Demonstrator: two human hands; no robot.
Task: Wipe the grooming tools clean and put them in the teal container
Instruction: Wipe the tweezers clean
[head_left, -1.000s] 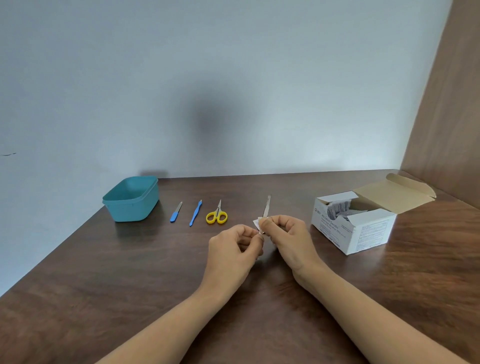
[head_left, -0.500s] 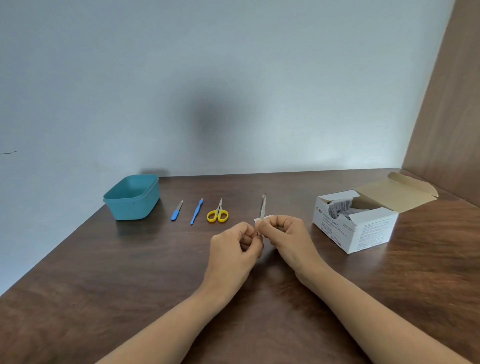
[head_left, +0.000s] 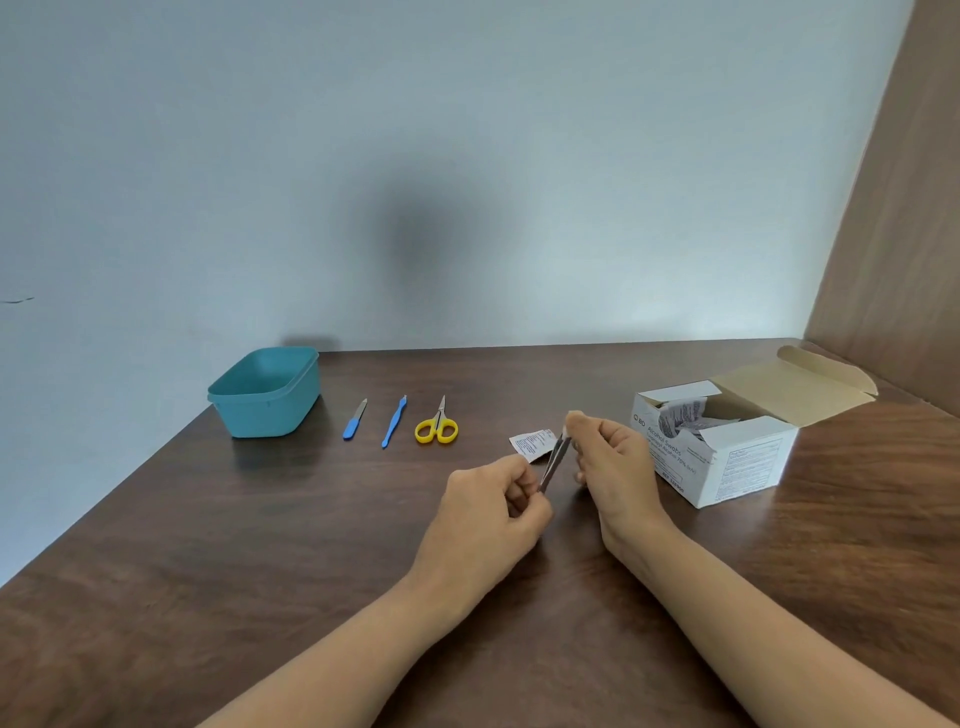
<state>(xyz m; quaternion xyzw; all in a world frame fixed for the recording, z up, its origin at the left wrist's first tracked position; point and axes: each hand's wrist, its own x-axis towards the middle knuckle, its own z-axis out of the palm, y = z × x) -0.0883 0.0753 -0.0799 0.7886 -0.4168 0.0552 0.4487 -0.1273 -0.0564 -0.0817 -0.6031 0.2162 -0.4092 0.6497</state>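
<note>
Tweezers (head_left: 553, 465) held above middle of tabletop, tilted, just left of swab box (head_left: 727, 457). Left hand (head_left: 493, 514) pinches lower end; right hand (head_left: 613, 462) pinches upper tip. Wipe hidden under fingers, cannot confirm it. Wiping step, I judge. I'd keep left pinch firm and slide right pinch full length, both prongs, no bending. Teal container (head_left: 265, 410) near far-left corner. File (head_left: 355, 420), blue stick (head_left: 395, 422), scissors (head_left: 437, 427) in row beside it, probably unwiped.

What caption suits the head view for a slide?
Left hand holds a metal tool, right hand pinches a swab on its upper end; yellow scissors and teal container wait behind.
</note>
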